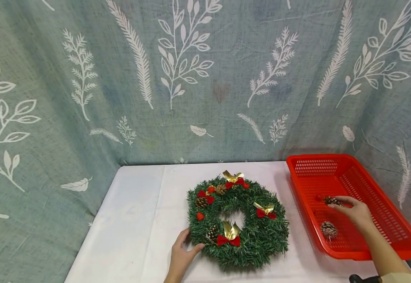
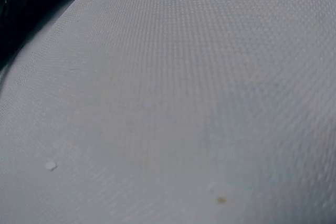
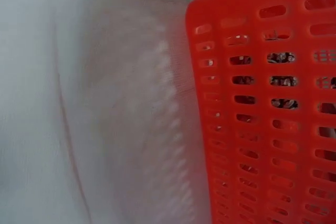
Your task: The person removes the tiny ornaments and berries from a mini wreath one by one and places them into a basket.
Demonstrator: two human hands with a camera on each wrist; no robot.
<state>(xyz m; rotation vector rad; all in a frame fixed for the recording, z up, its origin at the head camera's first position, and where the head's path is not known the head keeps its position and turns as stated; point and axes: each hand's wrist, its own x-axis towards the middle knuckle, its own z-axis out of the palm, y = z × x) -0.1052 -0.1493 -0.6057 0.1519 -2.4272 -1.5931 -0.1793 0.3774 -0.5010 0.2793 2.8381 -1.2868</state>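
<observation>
A pine cone [image 1: 332, 201] is pinched between the thumb and fingers of the right hand [image 1: 355, 214], over the floor of a red basket [image 1: 302, 210]. A white-tipped cone [image 1: 329, 230] is seen nearer the basket's front, and a small red ball [image 1: 319, 197] just beside the pinched one. At the left, the green wreath [image 1: 262, 245], flat on the white cloth [image 1: 131, 220], is touched at its near-left edge by the left hand [image 1: 184, 251], thumb and fingers spread. Bows [image 1: 228, 239], cones and red balls are set around its ring. Both hands are caught by the head view alone. By the right wrist camera, the basket's slotted outer wall is shown; by the left, specks [image 2: 51, 165] on the cloth's weave.
</observation>
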